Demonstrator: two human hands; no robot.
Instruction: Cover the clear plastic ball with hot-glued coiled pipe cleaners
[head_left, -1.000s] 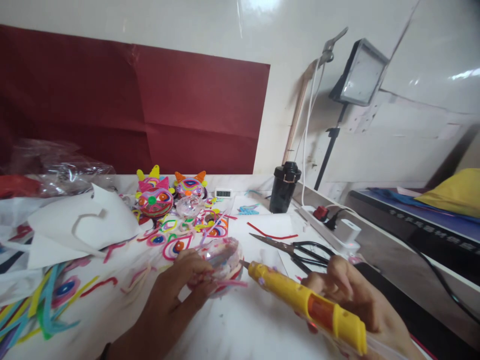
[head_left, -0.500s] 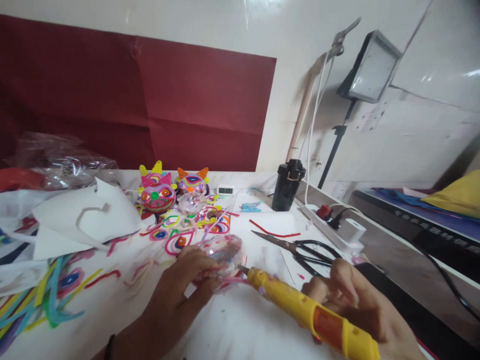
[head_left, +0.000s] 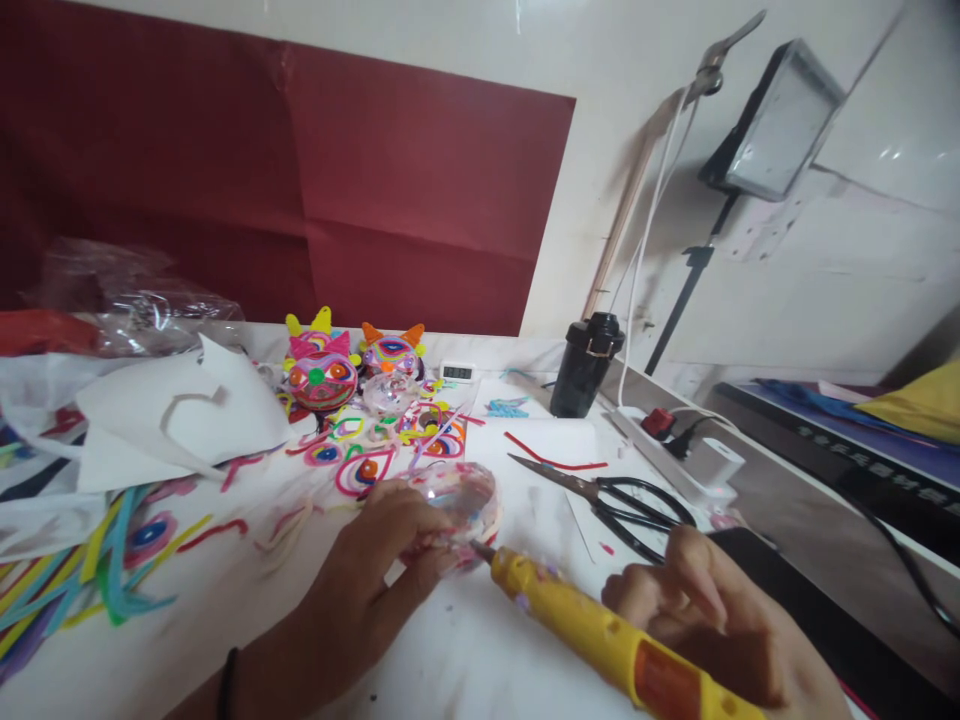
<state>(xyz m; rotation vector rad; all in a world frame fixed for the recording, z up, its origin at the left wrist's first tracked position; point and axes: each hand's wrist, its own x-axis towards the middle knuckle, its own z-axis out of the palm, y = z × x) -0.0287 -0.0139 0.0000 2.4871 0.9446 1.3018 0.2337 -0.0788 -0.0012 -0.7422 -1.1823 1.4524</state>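
Between the thumb and fingers of my left hand (head_left: 367, 580) is a clear plastic shell (head_left: 476, 495) with pink and red bits around its rim. My right hand (head_left: 731, 625) has its fingers curled at a yellow glue gun (head_left: 574, 610), whose back end runs out of view at the bottom. The gun's metal tip is at the shell's near rim, close to my left thumb; whether it touches cannot be made out. Beyond the gun, black-handled scissors (head_left: 637, 505) lie with their blades pointing left. A red fuzzy strip (head_left: 551, 457) is just past the blades.
Decorated animal-face balls (head_left: 322, 378) stand at the back beside a small digital clock (head_left: 456, 372). Coloured strips (head_left: 97, 575) and a white paper sheet (head_left: 165, 415) lie on the left. A black bottle (head_left: 585, 365), a power strip (head_left: 675, 455) and a lamp (head_left: 784, 120) are on the right.
The view has shifted slightly. A pink strip that stuck out from the shell's near rim toward the gun no longer shows. The gun's tip sits a little lower along the rim.
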